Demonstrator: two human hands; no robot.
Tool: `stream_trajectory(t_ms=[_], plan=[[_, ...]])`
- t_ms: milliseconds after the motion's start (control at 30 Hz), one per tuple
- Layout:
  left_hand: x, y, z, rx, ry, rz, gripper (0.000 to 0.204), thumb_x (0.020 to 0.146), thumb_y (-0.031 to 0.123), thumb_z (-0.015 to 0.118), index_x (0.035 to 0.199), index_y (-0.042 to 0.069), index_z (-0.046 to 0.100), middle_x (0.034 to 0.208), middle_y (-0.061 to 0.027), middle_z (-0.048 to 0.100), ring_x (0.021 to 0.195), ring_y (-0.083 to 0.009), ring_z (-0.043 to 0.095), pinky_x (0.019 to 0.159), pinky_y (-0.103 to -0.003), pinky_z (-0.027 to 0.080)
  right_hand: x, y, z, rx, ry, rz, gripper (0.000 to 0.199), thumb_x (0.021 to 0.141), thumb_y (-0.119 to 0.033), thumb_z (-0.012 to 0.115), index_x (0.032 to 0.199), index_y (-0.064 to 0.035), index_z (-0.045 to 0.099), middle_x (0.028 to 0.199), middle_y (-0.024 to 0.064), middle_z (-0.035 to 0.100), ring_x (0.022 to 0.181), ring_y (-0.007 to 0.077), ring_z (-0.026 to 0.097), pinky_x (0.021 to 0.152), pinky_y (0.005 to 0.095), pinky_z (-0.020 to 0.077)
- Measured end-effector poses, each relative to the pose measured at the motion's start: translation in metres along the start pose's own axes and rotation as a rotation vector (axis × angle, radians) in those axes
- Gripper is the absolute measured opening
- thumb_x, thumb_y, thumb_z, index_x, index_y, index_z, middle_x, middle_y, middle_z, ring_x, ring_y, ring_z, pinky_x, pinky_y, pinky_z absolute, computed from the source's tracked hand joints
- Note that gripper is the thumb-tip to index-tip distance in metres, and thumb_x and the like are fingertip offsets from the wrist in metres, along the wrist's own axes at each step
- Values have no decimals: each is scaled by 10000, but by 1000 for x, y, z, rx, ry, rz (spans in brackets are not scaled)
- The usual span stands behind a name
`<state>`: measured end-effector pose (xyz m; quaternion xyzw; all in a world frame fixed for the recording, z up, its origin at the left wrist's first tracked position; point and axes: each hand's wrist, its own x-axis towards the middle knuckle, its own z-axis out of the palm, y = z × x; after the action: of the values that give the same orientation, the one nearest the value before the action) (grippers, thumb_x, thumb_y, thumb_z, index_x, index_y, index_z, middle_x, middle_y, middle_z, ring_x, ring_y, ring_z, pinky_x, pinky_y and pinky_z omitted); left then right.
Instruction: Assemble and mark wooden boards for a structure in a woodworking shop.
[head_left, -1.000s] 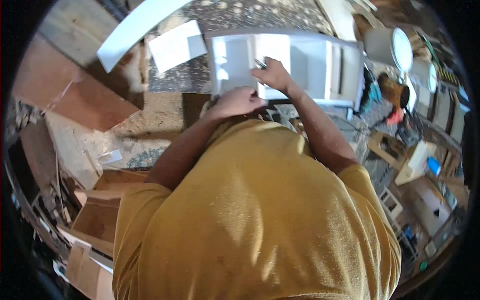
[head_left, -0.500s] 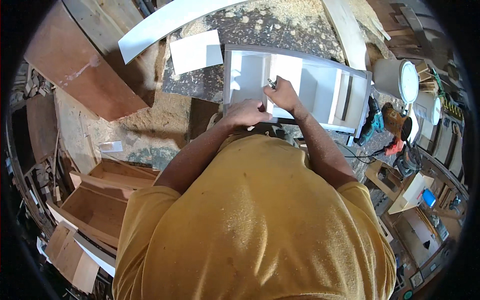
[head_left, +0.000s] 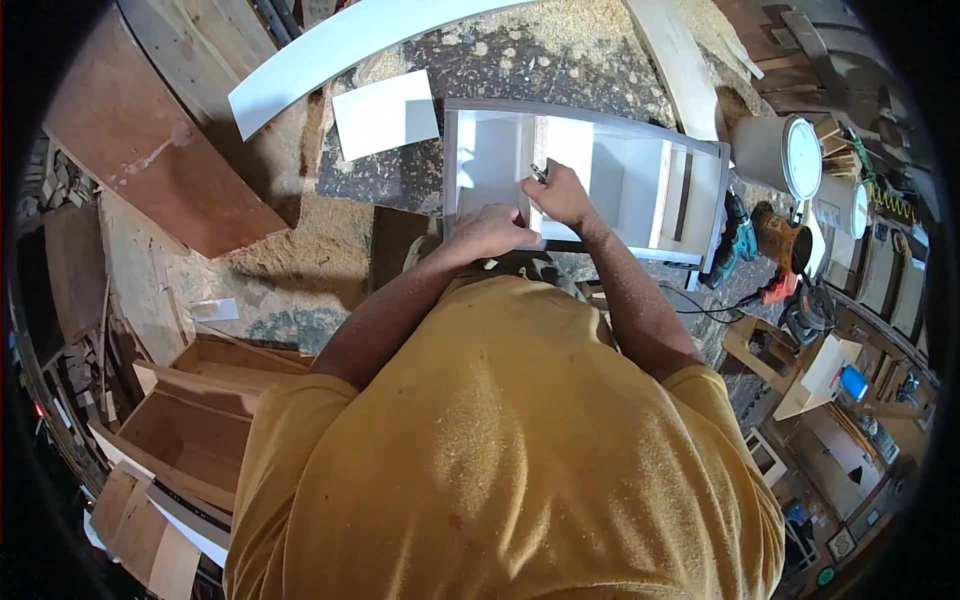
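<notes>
A white-lined wooden cabinet carcass (head_left: 630, 190) lies on the workbench in front of me, its open compartments facing up. My right hand (head_left: 562, 195) is closed round a short, slim pen-like tool (head_left: 539, 174). The tool's dark and silver end sticks out above the fist, over the divider (head_left: 540, 135); its lower end is hidden. Beside it, my left hand (head_left: 490, 232) grips the carcass's near edge with bent fingers, close to the foot of that divider. What lies beneath those fingers is hidden.
A white panel (head_left: 386, 114) lies left of the carcass. A teal power drill (head_left: 737, 240), an orange-and-black tool (head_left: 785, 240) and a white bucket (head_left: 775, 150) stand at its right. A brown board (head_left: 165, 140) and wooden drawer boxes (head_left: 185, 435) are at left. Sawdust covers the bench.
The view has shifted slightly. Both hands stay at the carcass's near side; the right hand's tool tilts a little differently, its upper end now leaning left.
</notes>
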<state>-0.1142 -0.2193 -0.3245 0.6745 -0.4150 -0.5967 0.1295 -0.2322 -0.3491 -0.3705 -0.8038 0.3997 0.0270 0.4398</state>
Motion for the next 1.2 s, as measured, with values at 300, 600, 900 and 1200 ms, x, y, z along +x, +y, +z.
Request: stream_trajectory(t_ms=[300,600,900,1200], plan=[[31,17,-68,493,981,385,518,763,410,713,1136,60,633,1145,-164,621,1094,-287,569,968,-503,379,-12,0,-10,417,166,105,470,863,-461,632,838,8,663,721,111,658,694,166,585,713,320,476],[102,30,-124,360,312,140,633,716,551,690,1121,65,663,1119,-168,647,1030,-306,615,893,-430,466,-33,6,-5,334,85,164,448,850,-426,670,857,21,650,757,135,660,726,189,578,709,354,467],[112,26,-129,315,269,216,509,747,460,705,1004,20,713,936,-182,697,882,-284,669,814,-352,510,-31,-1,-13,411,-56,250,462,864,-410,638,965,40,670,822,118,675,788,176,586,775,323,465],[53,-146,-156,-40,1269,-397,716,689,416,790,1182,-55,571,1021,-183,677,923,-325,656,843,-423,519,-46,6,-21,331,125,188,446,871,-352,640,1068,48,625,786,125,655,755,155,579,698,323,477]])
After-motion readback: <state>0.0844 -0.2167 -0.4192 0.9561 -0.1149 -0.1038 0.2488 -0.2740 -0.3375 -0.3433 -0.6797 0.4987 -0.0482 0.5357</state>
